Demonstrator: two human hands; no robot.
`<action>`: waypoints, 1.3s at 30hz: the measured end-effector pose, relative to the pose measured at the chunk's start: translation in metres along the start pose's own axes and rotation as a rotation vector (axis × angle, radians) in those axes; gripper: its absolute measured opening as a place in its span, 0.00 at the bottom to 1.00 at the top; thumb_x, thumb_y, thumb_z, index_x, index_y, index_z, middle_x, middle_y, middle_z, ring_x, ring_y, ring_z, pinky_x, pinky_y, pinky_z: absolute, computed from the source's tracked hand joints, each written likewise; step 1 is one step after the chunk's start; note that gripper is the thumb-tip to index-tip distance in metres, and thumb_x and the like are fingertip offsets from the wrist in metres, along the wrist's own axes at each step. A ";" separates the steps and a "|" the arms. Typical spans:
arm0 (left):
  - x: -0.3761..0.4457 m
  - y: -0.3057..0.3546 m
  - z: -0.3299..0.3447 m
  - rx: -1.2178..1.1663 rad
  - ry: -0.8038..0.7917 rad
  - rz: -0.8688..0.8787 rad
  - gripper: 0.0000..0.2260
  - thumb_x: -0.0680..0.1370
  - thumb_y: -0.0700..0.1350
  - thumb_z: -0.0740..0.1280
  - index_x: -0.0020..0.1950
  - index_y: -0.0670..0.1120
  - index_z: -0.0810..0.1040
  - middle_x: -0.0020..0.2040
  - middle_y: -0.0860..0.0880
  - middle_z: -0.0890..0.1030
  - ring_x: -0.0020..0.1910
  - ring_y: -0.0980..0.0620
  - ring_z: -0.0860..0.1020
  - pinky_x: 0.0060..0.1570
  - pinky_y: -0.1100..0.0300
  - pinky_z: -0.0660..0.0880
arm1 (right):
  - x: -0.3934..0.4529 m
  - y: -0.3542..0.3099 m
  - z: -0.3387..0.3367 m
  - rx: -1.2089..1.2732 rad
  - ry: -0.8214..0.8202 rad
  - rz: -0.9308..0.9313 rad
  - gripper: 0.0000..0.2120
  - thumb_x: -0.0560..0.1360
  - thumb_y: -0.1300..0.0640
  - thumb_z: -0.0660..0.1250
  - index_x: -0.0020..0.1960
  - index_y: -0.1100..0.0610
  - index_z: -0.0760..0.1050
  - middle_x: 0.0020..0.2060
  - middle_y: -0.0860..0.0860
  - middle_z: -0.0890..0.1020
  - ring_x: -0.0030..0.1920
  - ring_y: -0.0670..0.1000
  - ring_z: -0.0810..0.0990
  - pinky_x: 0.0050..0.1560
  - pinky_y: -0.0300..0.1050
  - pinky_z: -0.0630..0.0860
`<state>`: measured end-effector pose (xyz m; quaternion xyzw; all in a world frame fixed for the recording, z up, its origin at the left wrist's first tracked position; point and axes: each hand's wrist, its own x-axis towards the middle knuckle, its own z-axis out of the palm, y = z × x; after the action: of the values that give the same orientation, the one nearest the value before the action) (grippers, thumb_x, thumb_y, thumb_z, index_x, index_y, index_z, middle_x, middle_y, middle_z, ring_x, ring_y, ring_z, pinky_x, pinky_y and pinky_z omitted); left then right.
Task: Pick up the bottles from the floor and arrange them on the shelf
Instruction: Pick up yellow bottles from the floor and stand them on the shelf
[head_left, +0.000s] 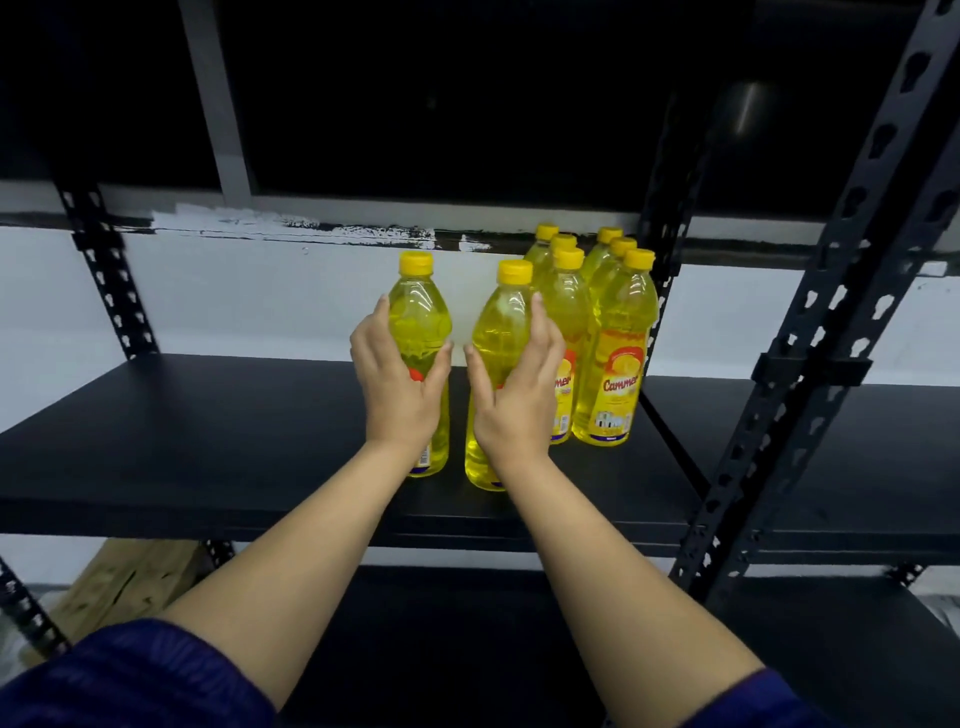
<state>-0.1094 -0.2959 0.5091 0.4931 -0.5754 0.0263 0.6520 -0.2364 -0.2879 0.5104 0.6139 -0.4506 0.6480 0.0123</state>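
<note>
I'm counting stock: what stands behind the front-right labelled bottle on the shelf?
Behind the labelled bottle, two more yellow-capped bottles line up toward the wall. Only their caps and shoulders show; their labels and bases are covered, so anything further back cannot be seen.

A black shelf board (208, 441) is carried on black slotted metal uprights (810, 364). Eight yellow-capped bottles of yellow liquid are stood upright on it, all toward its right half. Six of them are grouped at the back right in two rows (613, 364), packed close together, with a red and yellow label shown on the front one. Two more bottles are set nearer the front edge: a left bottle (418, 317) and a right bottle (501, 332), placed side by side and slightly apart. A second black board (857, 441) is seen to the right, beyond the upright.
</note>
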 end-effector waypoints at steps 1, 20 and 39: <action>0.005 -0.007 0.000 0.019 0.000 -0.002 0.36 0.80 0.57 0.71 0.82 0.47 0.57 0.72 0.44 0.65 0.73 0.43 0.68 0.69 0.39 0.72 | 0.001 0.000 0.011 -0.017 -0.006 -0.010 0.39 0.82 0.40 0.67 0.85 0.49 0.52 0.78 0.55 0.63 0.73 0.54 0.72 0.56 0.55 0.82; -0.017 -0.079 -0.045 -0.010 -0.394 -0.224 0.48 0.74 0.45 0.79 0.82 0.64 0.50 0.74 0.52 0.70 0.70 0.54 0.73 0.65 0.44 0.78 | -0.045 0.021 0.000 -0.369 -0.407 -0.027 0.53 0.77 0.59 0.77 0.85 0.38 0.43 0.86 0.52 0.44 0.84 0.60 0.54 0.60 0.51 0.81; 0.042 -0.112 0.055 0.041 -0.346 -0.194 0.48 0.75 0.37 0.77 0.84 0.59 0.51 0.72 0.45 0.69 0.72 0.46 0.71 0.63 0.62 0.68 | 0.013 0.067 0.100 -0.420 -0.349 0.174 0.56 0.76 0.68 0.73 0.85 0.37 0.38 0.85 0.55 0.43 0.82 0.63 0.59 0.64 0.57 0.79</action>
<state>-0.0673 -0.4127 0.4649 0.5566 -0.6279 -0.1101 0.5328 -0.1990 -0.3944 0.4666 0.6590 -0.6214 0.4237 0.0059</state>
